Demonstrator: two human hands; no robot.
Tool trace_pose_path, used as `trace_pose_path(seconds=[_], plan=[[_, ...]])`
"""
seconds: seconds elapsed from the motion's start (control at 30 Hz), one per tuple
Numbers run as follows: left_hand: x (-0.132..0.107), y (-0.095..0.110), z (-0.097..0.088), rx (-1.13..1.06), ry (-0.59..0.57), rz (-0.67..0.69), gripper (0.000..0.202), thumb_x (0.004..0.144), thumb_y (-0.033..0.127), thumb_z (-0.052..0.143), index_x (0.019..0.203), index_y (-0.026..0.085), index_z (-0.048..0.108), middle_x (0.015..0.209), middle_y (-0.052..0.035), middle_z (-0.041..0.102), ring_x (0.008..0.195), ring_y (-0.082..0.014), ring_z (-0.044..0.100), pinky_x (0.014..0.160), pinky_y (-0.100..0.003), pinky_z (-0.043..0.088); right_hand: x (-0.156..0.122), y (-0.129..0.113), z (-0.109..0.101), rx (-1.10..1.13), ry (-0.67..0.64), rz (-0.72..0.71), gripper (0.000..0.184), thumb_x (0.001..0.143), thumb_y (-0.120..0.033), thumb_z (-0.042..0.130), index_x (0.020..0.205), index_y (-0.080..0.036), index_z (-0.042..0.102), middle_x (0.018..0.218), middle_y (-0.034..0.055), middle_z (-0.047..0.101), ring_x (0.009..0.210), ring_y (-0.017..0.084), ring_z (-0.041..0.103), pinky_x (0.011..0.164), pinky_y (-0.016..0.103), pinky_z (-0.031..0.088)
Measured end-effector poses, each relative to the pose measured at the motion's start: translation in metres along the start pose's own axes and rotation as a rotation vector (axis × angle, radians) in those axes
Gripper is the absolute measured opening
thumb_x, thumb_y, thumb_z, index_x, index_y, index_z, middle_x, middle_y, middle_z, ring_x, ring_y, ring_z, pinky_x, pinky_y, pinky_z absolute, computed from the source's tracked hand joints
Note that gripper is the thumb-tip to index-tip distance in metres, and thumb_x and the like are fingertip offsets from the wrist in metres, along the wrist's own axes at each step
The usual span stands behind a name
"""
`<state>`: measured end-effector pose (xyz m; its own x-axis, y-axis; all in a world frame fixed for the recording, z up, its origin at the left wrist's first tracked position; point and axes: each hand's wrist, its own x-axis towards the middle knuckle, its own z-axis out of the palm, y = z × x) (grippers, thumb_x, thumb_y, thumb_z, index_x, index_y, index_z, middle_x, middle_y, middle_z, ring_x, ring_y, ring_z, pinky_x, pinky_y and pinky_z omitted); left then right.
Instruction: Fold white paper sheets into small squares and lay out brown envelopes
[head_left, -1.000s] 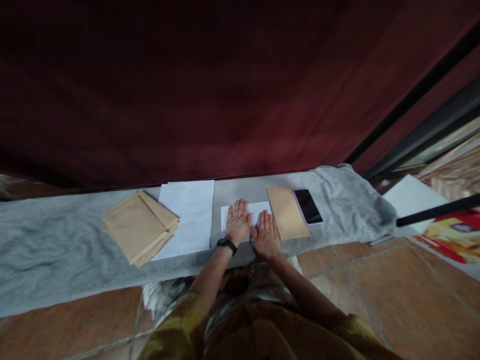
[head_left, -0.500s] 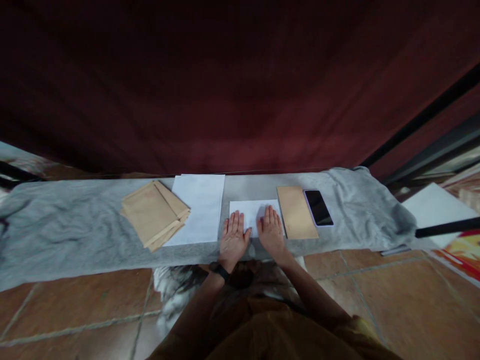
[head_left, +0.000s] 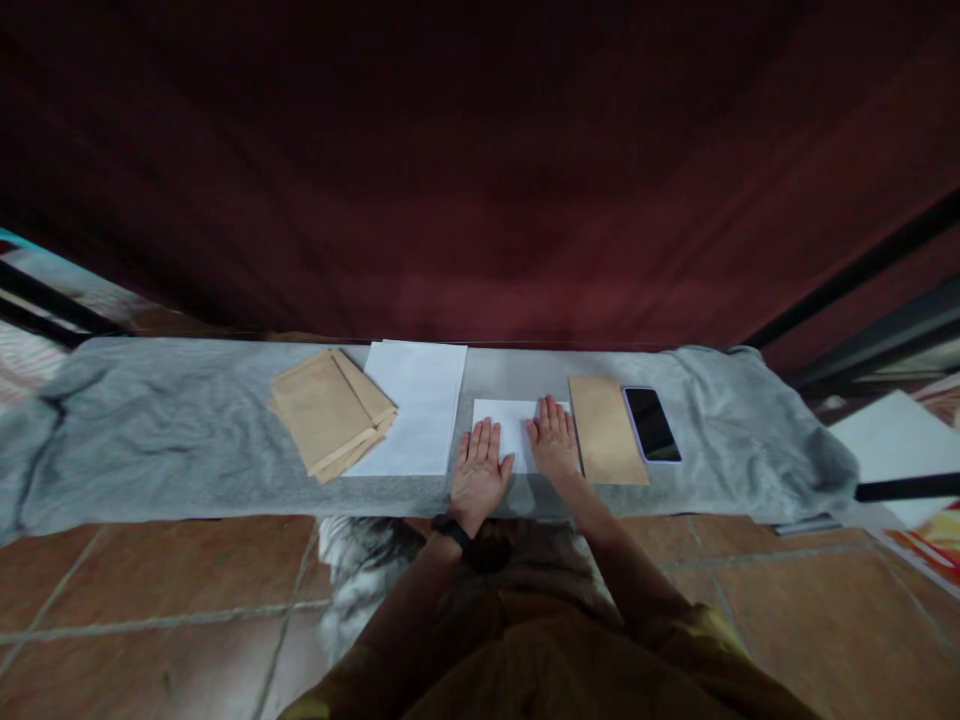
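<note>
A small white sheet of paper (head_left: 515, 425), which looks folded, lies on the grey cloth in front of me. My left hand (head_left: 478, 475) rests flat over its left end, fingers stretched out and thumb apart. On its right end lies my right hand (head_left: 553, 440), also flat with fingers out. Neither hand grips anything. Just right of the paper is a single brown envelope (head_left: 609, 435). To the left lie larger white sheets (head_left: 420, 410), partly under a fanned pile of brown envelopes (head_left: 326, 412).
A phone (head_left: 652, 425) lies right of the single envelope. Wrinkled grey cloth (head_left: 172, 430) covers the long narrow bench. Behind it hangs a dark red curtain (head_left: 480, 220). More white paper (head_left: 900, 440) sits beyond the bench's right end, beside a black bar.
The whole view has shifted, so the bench's things appear further right. My right hand has slid slightly outward and up along the paper; my left hand stays flat on its left end.
</note>
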<state>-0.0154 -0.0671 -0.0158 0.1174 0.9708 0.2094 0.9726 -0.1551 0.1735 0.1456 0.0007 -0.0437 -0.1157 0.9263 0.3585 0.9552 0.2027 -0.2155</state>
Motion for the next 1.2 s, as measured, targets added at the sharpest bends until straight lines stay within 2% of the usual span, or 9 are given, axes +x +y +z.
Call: trace_pose_path(seconds=[0.13,0.23,0.33,0.43,0.57,0.73,0.8,0.93,1.2], plan=[[0.0,0.001,0.001,-0.006,0.002,-0.006,0.062,0.101,0.043,0.036,0.154,0.011,0.032,0.161,-0.012,0.03,0.151,-0.0253,0.023,0.124,-0.047,0.023,-0.003,0.003,0.0,-0.029,0.052,0.037,0.062,0.106,-0.041,0.027,0.151,0.0,0.034,0.154,0.0254,0.04,0.146,0.031,0.034,0.116,0.05,0.032],[-0.001,0.001,0.0,-0.007,0.002,-0.007,0.064,0.1,0.043,0.038,0.155,0.011,0.03,0.161,-0.0123,0.03,0.151,-0.025,0.024,0.123,-0.047,0.023,-0.008,0.001,-0.006,-0.03,0.04,0.034,0.063,0.106,-0.04,0.03,0.152,0.002,0.032,0.155,0.0265,0.037,0.146,0.031,0.032,0.116,0.05,0.031],[-0.002,0.001,-0.001,-0.017,0.005,-0.007,0.064,0.1,0.043,0.037,0.156,0.012,0.027,0.161,-0.0122,0.03,0.151,-0.0244,0.024,0.124,-0.047,0.023,-0.023,-0.005,-0.018,-0.014,-0.011,-0.025,0.058,0.105,-0.036,0.032,0.154,-0.004,0.031,0.159,0.0229,0.031,0.148,0.031,0.029,0.116,0.052,0.03],[-0.002,0.001,-0.002,-0.035,0.004,-0.001,0.064,0.101,0.044,0.036,0.156,0.012,0.026,0.162,-0.0122,0.029,0.152,-0.0242,0.023,0.124,-0.047,0.021,-0.047,-0.012,-0.03,0.012,-0.073,-0.149,0.054,0.104,-0.031,0.034,0.155,-0.014,0.032,0.162,0.0164,0.028,0.149,0.03,0.028,0.117,0.054,0.029],[-0.002,0.001,-0.003,-0.054,0.0,-0.003,0.064,0.101,0.044,0.035,0.156,0.012,0.027,0.162,-0.0126,0.029,0.152,-0.0244,0.021,0.124,-0.048,0.021,-0.074,-0.012,-0.041,0.022,-0.074,-0.214,0.054,0.105,-0.035,0.036,0.155,-0.016,0.032,0.162,0.0152,0.029,0.148,0.029,0.03,0.118,0.052,0.029],[-0.003,0.007,-0.005,-0.04,-0.03,-0.006,0.062,0.102,0.044,0.035,0.152,0.008,0.034,0.162,-0.0162,0.029,0.152,-0.0272,0.021,0.124,-0.049,0.018,-0.082,-0.002,-0.045,0.02,-0.079,-0.259,0.054,0.105,-0.037,0.037,0.156,-0.019,0.031,0.163,0.0134,0.027,0.148,0.029,0.03,0.118,0.051,0.029],[-0.006,0.009,-0.008,-0.04,-0.044,0.06,0.058,0.102,0.041,0.035,0.152,0.011,0.036,0.162,-0.0143,0.03,0.152,-0.0267,0.021,0.125,-0.049,0.017,-0.082,0.0,-0.045,0.013,-0.09,-0.268,0.053,0.105,-0.037,0.037,0.155,-0.021,0.034,0.163,0.013,0.026,0.148,0.03,0.03,0.117,0.052,0.029],[-0.011,0.011,-0.014,-0.061,-0.08,0.273,0.052,0.103,0.036,0.031,0.151,0.017,0.038,0.161,-0.0077,0.034,0.151,-0.0215,0.024,0.126,-0.045,0.014,-0.082,0.003,-0.045,0.008,-0.105,-0.286,0.05,0.105,-0.037,0.035,0.153,-0.023,0.038,0.163,0.0123,0.027,0.148,0.031,0.03,0.117,0.053,0.03],[-0.013,0.008,-0.018,-0.083,-0.102,0.31,0.052,0.103,0.037,0.033,0.151,0.016,0.039,0.161,-0.0097,0.033,0.151,-0.0223,0.024,0.125,-0.047,0.013,-0.086,0.009,-0.05,0.027,-0.14,-0.315,0.051,0.104,-0.035,0.036,0.154,-0.026,0.036,0.163,0.0098,0.028,0.147,0.03,0.032,0.117,0.053,0.03]])
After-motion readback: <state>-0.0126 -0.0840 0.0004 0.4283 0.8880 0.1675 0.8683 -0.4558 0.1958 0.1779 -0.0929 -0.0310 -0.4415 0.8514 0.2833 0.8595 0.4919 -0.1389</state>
